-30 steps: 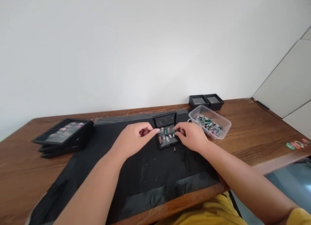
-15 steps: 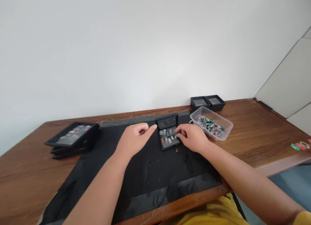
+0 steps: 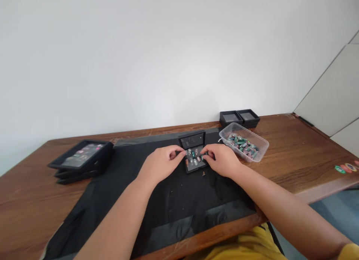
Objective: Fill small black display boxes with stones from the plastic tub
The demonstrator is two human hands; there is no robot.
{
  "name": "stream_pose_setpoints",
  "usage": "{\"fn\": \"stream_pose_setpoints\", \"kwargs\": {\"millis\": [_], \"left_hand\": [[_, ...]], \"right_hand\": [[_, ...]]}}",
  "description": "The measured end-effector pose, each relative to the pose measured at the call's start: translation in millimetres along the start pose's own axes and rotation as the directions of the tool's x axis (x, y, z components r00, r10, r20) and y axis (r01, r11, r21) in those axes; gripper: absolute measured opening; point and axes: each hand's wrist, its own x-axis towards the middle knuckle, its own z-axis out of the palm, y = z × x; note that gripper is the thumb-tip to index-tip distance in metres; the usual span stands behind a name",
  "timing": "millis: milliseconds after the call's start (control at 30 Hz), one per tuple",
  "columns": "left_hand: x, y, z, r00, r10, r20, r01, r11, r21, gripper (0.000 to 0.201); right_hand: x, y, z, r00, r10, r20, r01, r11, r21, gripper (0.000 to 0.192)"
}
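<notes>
Left hand (image 3: 159, 165) and right hand (image 3: 223, 161), fingers curled, pinching opposite edges of the small black box (image 3: 194, 159) of stones.

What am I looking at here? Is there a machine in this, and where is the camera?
No machine: these are a person's two bare hands, filmed by a camera worn on the head, looking forward and down. A wooden table carries a black mat. The left hand and right hand meet at a small open black box holding little coloured pieces that look like press-on nails. Whether either hand pinches one is too small to tell. To the right stands a clear tub of more pieces, behind it two empty black boxes. Far left lies a stack of black trays.
</notes>
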Motion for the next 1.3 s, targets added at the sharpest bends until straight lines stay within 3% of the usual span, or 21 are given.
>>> {"fn": "stream_pose_setpoints", "kwargs": {"millis": [433,800,1033,1300], "left_hand": [[0.8,-1.8,9.2,0.997,0.038,0.061,-0.039,0.999,0.008,0.044],[-1.5,4.6,5.3,0.999,0.034,0.018,-0.034,0.999,0.015,0.047],[-1.9,1.0,4.3,1.0,0.013,0.02,-0.013,1.0,0.006,0.05],[-4.0,5.9,8.4,0.993,0.085,0.086,-0.084,0.996,-0.023,0.053]], "right_hand": [[1.5,1.6,2.2,1.0,-0.004,-0.02,0.005,0.999,0.033,0.014],[2.6,2.0,4.9,0.999,-0.031,-0.038,0.031,1.0,0.006,0.011],[6.0,4.7,12.6,0.99,-0.115,-0.077,0.112,0.993,-0.047,0.028],[8.2,3.6,16.1,0.973,-0.213,-0.093,0.202,0.973,-0.115,0.049]]}}
